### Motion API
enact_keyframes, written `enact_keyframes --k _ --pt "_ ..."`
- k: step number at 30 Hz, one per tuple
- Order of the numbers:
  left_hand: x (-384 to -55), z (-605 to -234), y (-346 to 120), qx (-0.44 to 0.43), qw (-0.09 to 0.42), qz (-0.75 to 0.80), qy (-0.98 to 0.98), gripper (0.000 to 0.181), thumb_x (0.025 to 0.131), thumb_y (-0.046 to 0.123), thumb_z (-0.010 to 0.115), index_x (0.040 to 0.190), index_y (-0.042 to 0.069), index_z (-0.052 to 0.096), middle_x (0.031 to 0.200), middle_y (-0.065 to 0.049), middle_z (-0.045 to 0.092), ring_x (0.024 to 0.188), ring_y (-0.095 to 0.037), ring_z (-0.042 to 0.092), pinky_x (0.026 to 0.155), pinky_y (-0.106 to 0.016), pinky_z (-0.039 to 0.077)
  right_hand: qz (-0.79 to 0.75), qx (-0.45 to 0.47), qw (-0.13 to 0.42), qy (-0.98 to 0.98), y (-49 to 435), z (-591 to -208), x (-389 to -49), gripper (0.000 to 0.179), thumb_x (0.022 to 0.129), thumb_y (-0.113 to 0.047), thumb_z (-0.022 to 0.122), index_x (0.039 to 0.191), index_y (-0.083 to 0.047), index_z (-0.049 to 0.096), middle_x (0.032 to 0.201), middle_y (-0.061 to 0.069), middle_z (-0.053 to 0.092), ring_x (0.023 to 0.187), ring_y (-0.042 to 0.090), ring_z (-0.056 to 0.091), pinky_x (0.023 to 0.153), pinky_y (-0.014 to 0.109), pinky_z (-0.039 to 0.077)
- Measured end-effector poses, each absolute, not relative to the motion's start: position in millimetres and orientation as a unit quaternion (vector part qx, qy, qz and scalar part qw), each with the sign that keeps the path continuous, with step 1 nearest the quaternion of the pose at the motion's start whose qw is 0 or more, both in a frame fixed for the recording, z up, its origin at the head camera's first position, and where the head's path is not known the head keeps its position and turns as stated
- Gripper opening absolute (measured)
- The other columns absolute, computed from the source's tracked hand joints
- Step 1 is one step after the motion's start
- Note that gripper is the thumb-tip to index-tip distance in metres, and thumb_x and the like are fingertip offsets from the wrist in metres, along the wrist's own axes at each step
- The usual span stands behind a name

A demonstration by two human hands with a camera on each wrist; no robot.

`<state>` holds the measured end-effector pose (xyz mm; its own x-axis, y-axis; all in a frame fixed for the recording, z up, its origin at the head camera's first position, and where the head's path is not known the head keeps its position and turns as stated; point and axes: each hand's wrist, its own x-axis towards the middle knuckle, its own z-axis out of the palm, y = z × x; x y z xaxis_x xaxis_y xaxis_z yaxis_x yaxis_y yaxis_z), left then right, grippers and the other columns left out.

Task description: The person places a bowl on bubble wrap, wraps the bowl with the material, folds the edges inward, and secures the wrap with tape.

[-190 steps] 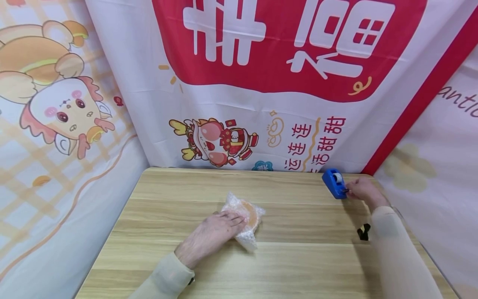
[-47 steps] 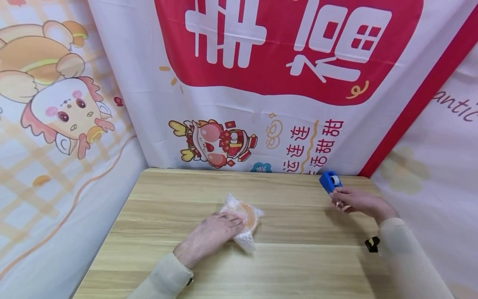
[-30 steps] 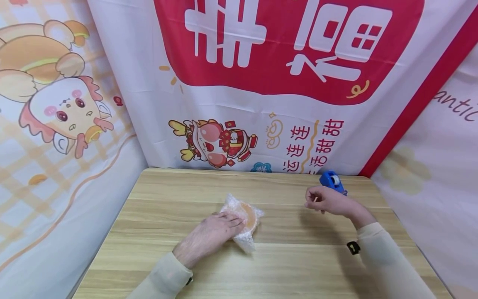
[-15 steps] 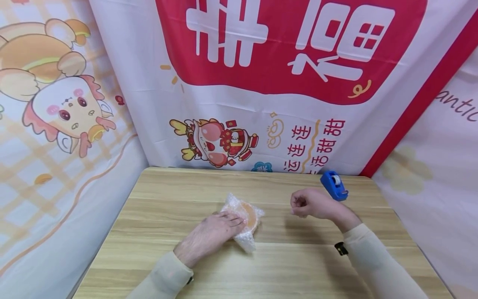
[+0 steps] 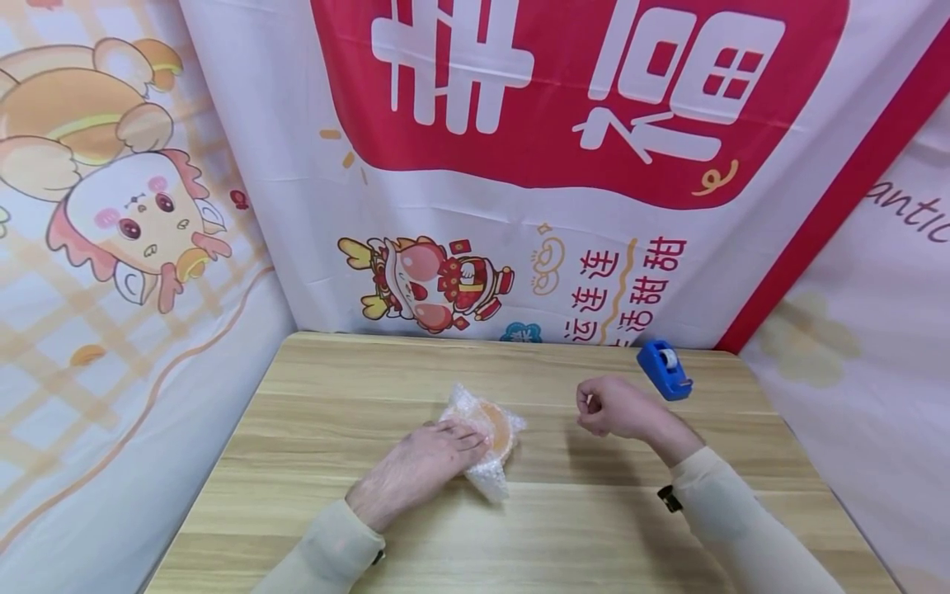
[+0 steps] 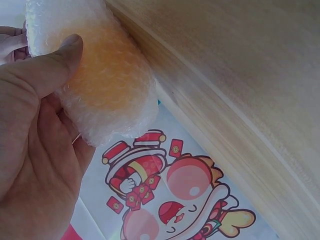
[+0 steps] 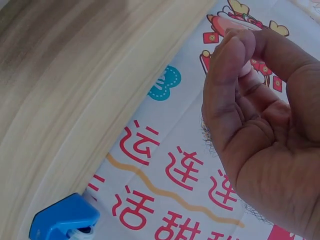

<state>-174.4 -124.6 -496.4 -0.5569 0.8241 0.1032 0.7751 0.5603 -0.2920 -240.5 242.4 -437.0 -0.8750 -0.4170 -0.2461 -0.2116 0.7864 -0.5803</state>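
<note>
On the table lies a round orange thing in clear bubble wrap (image 5: 499,432), its plastic corners sticking out. My left hand (image 5: 423,466) rests over its left half, fingers on top. In the left wrist view, my thumb presses the near side of the wrapped thing (image 6: 102,75) and the fingers lie behind it, so the hand grips it. Right of the package, my right hand (image 5: 622,410) hovers above the table. Its thumb and forefinger tips meet in a pinch on what seems a clear piece of tape, too faint to outline. The other fingers curl inward.
A blue tape dispenser (image 5: 664,370) with a white roll stands near the back right corner of the wooden table (image 5: 356,371). Printed cloth (image 5: 445,198) hangs behind the table, and more hangs on both sides.
My right hand has left the tape dispenser, where something shiny showed at its fingers, and moved left towards the package, now nearly still. My left hand and the wrapped thing have stayed put.
</note>
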Motion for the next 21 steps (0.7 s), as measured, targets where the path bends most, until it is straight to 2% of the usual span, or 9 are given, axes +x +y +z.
enact_keyframes --k 5,12,18,21 --pt "-174.7 -496.7 -124.2 -0.456 0.115 0.107 -0.876 0.049 0.113 0.007 0.066 0.159 0.02 0.073 0.161 0.008 0.076 0.151 -0.013 0.07 0.132 -0.034 0.056 -0.273 -0.156 0.183 0.932 240.3 -438.4 -239.6 0.025 0.104 -0.005 0.082 0.089 -0.011 0.063 0.075 -0.001 0.066 0.071 0.015 0.062 0.065 0.029 0.049" --pt "-173.9 -495.3 -124.1 -0.452 0.101 0.107 -0.88 0.05 0.114 0.006 0.063 0.161 0.019 0.072 0.163 0.007 0.075 0.153 -0.014 0.069 0.133 -0.034 0.055 -0.276 -0.166 0.171 0.931 238.2 -439.3 -240.8 0.038 0.102 -0.005 0.085 0.084 -0.012 0.053 0.077 -0.002 0.057 0.074 0.014 0.065 0.068 0.028 0.05" --pt "-174.8 -495.9 -122.1 -0.449 0.099 0.107 -0.882 0.049 0.114 0.008 0.064 0.161 0.021 0.072 0.163 0.007 0.076 0.153 -0.014 0.07 0.134 -0.036 0.055 -0.296 -0.177 0.188 0.92 236.3 -440.8 -241.0 0.025 0.096 0.003 0.081 0.101 -0.011 0.06 0.08 -0.002 0.062 0.075 0.014 0.06 0.069 0.029 0.049" --pt "-175.1 -496.4 -121.5 -0.448 0.1 0.109 -0.882 0.049 0.114 0.008 0.065 0.161 0.021 0.072 0.162 0.007 0.076 0.153 -0.014 0.07 0.134 -0.036 0.055 -0.299 -0.177 0.202 0.916 233.9 -440.2 -240.2 0.025 0.097 0.002 0.081 0.112 -0.01 0.065 0.082 -0.002 0.066 0.076 0.015 0.061 0.069 0.029 0.051"
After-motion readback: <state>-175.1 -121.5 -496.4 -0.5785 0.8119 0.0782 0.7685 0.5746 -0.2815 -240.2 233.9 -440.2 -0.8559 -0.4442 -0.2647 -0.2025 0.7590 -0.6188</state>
